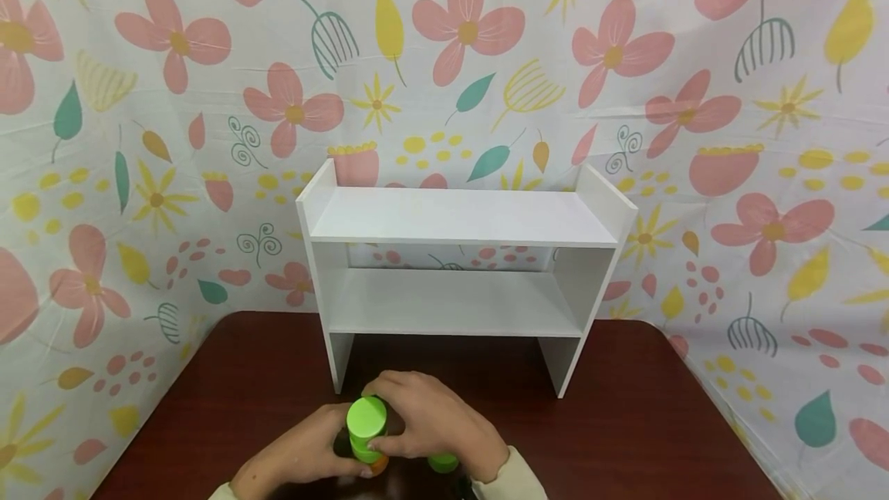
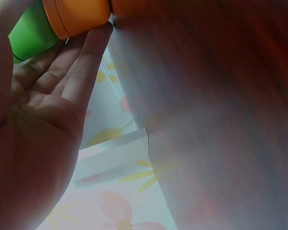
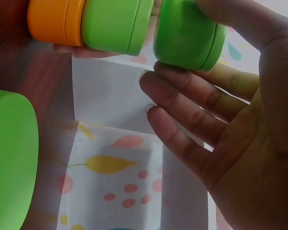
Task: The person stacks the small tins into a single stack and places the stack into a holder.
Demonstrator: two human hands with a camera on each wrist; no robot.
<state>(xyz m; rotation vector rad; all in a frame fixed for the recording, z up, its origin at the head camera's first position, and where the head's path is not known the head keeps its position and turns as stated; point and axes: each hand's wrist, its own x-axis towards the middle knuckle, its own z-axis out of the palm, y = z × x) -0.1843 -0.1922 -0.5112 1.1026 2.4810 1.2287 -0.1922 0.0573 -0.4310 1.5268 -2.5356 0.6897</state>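
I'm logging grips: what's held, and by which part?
Right hand: top green jar, by its sides. Left hand: middle green jar and orange jar, likewise.

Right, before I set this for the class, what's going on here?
A person seems to be stacking small round jars on a dark red table. The left hand steadies an orange jar with a green jar on it. The right hand holds a second green jar just above, a gap showing between them. A third green jar is near the right wrist, and a white shelf stands beyond the hands.
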